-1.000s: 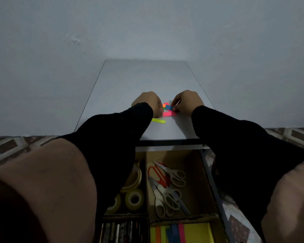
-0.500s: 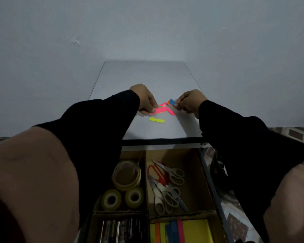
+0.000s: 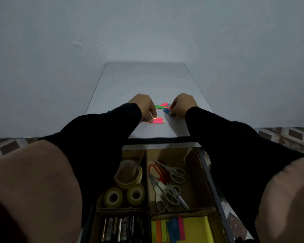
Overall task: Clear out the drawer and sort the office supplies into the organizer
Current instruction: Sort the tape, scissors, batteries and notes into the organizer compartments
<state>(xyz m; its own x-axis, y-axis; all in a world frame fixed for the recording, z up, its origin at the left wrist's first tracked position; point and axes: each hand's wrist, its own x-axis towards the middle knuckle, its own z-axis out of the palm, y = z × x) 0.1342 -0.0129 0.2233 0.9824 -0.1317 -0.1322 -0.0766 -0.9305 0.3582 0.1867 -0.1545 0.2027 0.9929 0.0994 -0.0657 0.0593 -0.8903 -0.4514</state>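
On white tabletop (image 3: 147, 81) | left hand (image 3: 144, 106) pinches pink strip (image 3: 157, 121) | right hand (image 3: 182, 106) apparently grasps blue-orange strips (image 3: 166, 110)

Wall (image 3: 147, 28): plain pale grey-blue, small chipped mark at upper left.
Desk (image 3: 144, 81): pale grey top, set against wall.
Floor (image 3: 288, 137): patterned tiles.
Light: dim.

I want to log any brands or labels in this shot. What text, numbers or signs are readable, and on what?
None can be read.
Batteries: markings on the casings, too dark and blurred to read.
Tape rolls: no legible print on the cores.
Scissors: no visible marking.
Sticky flags and yellow note pad: blank colour only.
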